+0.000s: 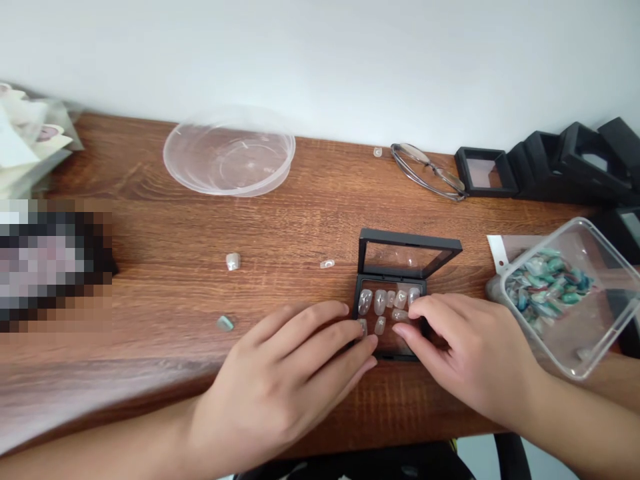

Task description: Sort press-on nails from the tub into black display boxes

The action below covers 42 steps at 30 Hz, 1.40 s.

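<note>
A small black display case [410, 250] stands with its lid up, and clear press-on nails [380, 302] with silvery designs lie in its window base. My left hand [295, 367] rests against the case's left side. Its fingers are stretched out and a little apart, with fingertips at the lower-left nail, which they partly cover. Over the right part of the case, my right hand [470, 353] has thumb and index finger around one press-on nail [400, 315] in the lower row. The other fingers of that hand are curled and partly hidden.
Loose nails [233, 261] lie on the wooden table [165, 287]. A round clear plastic bowl [230, 160], eyeglasses [430, 170] and several black cases [487, 173] are along the wall. At right is a clear tub [575, 363] of greenish nails. A blurred-out dark object [50, 267] sits left.
</note>
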Motion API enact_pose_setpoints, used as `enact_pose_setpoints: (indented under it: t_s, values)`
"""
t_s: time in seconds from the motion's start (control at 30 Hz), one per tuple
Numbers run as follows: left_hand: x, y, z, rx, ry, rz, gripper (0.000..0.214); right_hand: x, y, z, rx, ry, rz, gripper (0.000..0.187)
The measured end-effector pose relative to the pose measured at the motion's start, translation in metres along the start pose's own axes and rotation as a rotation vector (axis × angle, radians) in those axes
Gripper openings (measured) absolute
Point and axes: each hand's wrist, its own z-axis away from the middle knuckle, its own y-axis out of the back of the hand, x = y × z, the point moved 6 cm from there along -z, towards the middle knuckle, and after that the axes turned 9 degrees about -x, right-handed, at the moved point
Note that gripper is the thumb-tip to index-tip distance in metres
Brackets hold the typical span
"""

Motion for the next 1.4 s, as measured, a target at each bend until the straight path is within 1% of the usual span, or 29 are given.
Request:
enact_pose_setpoints:
  t_s: [0.1,0.23,0.33,0.4,0.53,0.63,0.67,0.73,0.77,0.87,1.13,1.27,1.4]
  values:
    - [0.002,0.004,-0.001,-0.030,-0.042,-0.042,0.022,0.000,-0.002,-0.001,-0.046,0.001,-0.027,0.023]
    - [0.002,0.005,-0.002,-0.035,-0.047,-0.054,0.023,-0.003,-0.006,-0.002,-0.116,0.043,-0.147,0.024]
    - [0.001,0.004,-0.002,-0.046,-0.043,-0.039,0.025,-0.005,-0.007,-0.001,-0.138,0.083,-0.203,0.026]
    - [-0.001,0.004,-0.002,-0.049,-0.037,-0.030,0.026,-0.007,-0.004,-0.001,-0.118,0.119,-0.203,0.027]
    - [0.000,0.000,-0.001,-0.052,-0.035,-0.025,0.027,-0.014,0.004,0.000,-0.039,0.243,-0.160,0.028]
    - [0.000,-0.002,0.002,0.014,0.020,-0.002,0.030,-0.015,0.006,-0.001,-0.007,0.307,-0.097,0.017]
    - [0.001,-0.002,0.002,0.041,0.033,0.009,0.030,-0.015,0.006,-0.001,-0.005,0.317,-0.084,0.017]
    - [0.003,-0.003,0.003,0.031,0.022,0.017,0.027,-0.013,0.004,-0.003,-0.013,0.323,-0.081,0.020]
    - [0.004,-0.004,0.002,-0.001,0.001,0.014,0.025,-0.011,0.002,-0.004,-0.020,0.322,-0.089,0.020]
    - [0.005,-0.005,0.004,-0.043,-0.046,0.018,0.025,-0.008,-0.002,-0.005,-0.060,0.306,-0.106,0.018]
    - [0.004,-0.014,0.012,-0.008,-0.040,0.038,0.023,-0.005,-0.009,-0.006,-0.135,0.263,-0.080,0.023]
    - [0.003,-0.012,0.011,-0.004,-0.038,0.061,0.024,-0.002,-0.011,-0.007,-0.168,0.228,-0.119,0.022]
    - [0.004,-0.010,0.009,-0.050,-0.053,0.062,0.027,-0.003,-0.008,-0.004,-0.189,0.257,-0.144,0.018]
